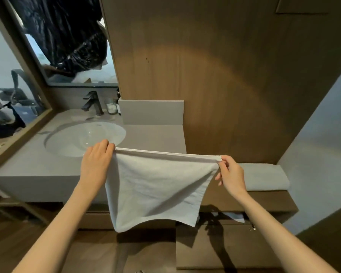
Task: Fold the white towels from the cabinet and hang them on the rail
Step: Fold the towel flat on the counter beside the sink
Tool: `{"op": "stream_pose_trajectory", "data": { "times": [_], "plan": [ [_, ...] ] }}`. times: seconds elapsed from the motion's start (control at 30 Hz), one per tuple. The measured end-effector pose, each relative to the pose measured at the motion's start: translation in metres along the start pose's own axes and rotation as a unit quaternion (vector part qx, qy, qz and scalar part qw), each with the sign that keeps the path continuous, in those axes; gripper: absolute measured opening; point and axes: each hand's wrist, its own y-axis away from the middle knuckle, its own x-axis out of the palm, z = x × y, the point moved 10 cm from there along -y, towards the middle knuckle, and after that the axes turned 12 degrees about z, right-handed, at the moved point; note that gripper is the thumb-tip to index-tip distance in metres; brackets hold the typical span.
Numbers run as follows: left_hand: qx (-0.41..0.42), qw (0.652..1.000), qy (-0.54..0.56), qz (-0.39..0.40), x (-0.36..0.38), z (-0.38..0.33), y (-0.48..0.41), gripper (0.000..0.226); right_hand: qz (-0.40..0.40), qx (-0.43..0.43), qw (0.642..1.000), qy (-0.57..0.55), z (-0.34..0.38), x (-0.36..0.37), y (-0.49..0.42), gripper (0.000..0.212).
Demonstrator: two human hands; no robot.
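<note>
**Loose right-hand pinch could drop a corner**

You hold the white towel (158, 186) in the air just in front of the sink (83, 138) and to its right, the top edge pulled taut between both hands and the rest hanging free. Your left hand (96, 162) has its fingers curled over the corner nearest the sink. Your right hand (231, 174), further from the sink, only pinches its corner between thumb and forefinger, the other fingers spread loose.

That thin pinch looks like the weak spot: a quick swing into the fold may pull the corner free and drop the cloth to the floor. The lower hem hangs unevenly, so the fold may come out skewed unless you level it.

Behind the sink, beside the faucet (93, 103), a glass (112, 108) holds small white pieces, too small to name. Below and right of the sink, a drawer (232, 216) stands slightly open with pale cloth showing inside
</note>
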Motion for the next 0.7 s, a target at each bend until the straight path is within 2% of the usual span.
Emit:
{"op": "stream_pose_trajectory", "data": {
  "times": [0.23, 0.53, 0.7],
  "plan": [
    [0.012, 1.0, 0.02, 0.008, 0.036, 0.045, -0.052, 0.042, -0.011, -0.006, 0.999, -0.047, 0.023, 0.038, -0.054, 0.015],
    [0.08, 0.994, -0.003, 0.073, 0.089, 0.083, -0.16, 0.065, -0.108, 0.011, 0.993, -0.055, 0.044, 0.061, -0.137, 0.015],
    [0.091, 0.992, 0.001, 0.087, 0.112, 0.097, -0.207, 0.065, -0.135, 0.007, 0.991, -0.023, 0.056, 0.068, -0.175, 0.014]
  ]
}}
